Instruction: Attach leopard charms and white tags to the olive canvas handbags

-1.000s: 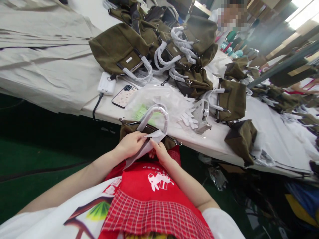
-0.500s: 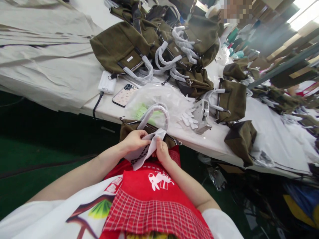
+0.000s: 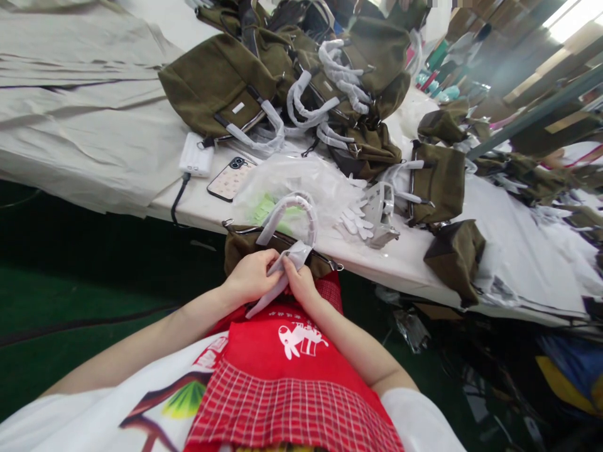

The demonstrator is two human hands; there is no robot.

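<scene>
An olive bag (image 3: 237, 248) with an unzipped-looking metal zip stands at the table edge against my body. Its arched handle (image 3: 269, 227) is covered in whitish wrapping. My left hand (image 3: 250, 275) pinches a thin white sheet (image 3: 298, 252) at the near end of that handle. On the same sheet, close beside it, the fingers of my right hand (image 3: 300, 284) are closed too. The sheet is folded narrow around the handle's end, and its loose tail hangs down toward my red apron (image 3: 301, 367). Some fingertips are hidden behind the sheet.
Behind the bag lie a clear plastic bag (image 3: 301, 172) with green pieces, a phone (image 3: 230, 179), a white power bank (image 3: 196, 154) with a cable, and a grey tape dispenser (image 3: 381, 210). Olive bags (image 3: 221, 81) with wrapped handles are heaped farther back; more lie at right.
The sheet was spread wider with black print showing; now it is folded narrow and the print is mostly hidden. My right hand has moved left, close to my left hand.
</scene>
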